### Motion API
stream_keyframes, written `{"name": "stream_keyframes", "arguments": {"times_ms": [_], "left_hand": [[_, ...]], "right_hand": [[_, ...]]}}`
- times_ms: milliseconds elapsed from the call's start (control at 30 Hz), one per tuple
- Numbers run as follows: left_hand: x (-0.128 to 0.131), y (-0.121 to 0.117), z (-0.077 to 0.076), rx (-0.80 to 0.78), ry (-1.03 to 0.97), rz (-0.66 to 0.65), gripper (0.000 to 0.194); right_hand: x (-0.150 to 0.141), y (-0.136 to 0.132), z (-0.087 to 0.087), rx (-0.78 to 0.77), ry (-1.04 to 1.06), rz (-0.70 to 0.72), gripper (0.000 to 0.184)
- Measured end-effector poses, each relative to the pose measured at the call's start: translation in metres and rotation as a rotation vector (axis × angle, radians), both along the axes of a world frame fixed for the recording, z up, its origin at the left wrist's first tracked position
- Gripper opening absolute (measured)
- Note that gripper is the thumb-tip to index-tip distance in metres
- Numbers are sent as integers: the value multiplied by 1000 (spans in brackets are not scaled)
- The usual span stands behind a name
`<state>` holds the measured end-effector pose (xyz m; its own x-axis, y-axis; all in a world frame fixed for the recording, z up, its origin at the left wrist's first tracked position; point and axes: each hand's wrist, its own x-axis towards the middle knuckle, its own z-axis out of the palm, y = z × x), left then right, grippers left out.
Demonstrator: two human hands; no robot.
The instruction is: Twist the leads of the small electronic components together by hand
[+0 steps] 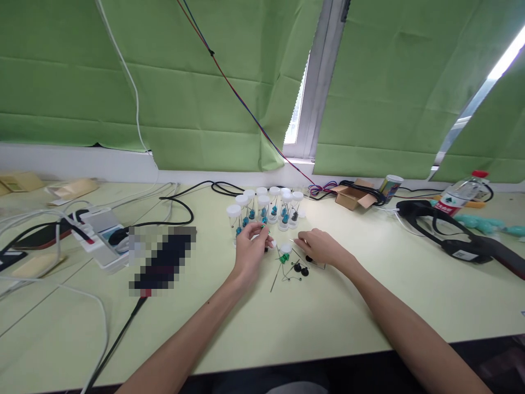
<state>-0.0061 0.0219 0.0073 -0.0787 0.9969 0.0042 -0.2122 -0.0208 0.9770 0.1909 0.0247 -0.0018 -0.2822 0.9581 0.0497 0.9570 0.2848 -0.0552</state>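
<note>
My left hand (pixel 252 243) is closed in a pinch, with a small green piece (pixel 263 226) showing at its fingertips. Just to the right, my right hand (pixel 318 246) has its fingers together on a thin metal rod (pixel 292 240), partly hidden beneath them. On the table between and below the hands lie green plastic pieces (pixel 284 258), black round pieces (pixel 304 271) and thin bent metal rods (pixel 274 280). A white cap (pixel 286 249) is among them. Behind my left hand, several clear white-capped vials (pixel 233 210) stand upright, containing blue pieces and rods.
A white power strip (pixel 109 241) with cables and a pixelated dark object (pixel 164 260) lie to the left. Toward the back right are an open cardboard box (pixel 351 198), a can (pixel 391 187), a black headset-like frame (pixel 455 241) and a red-capped bottle (pixel 461 196).
</note>
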Motion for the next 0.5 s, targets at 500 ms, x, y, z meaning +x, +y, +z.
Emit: {"name": "stream_keyframes", "arguments": {"times_ms": [500], "left_hand": [[1,-1,-2,0,43,-20,21]], "right_hand": [[0,0,0,117,311,267,23]]}}
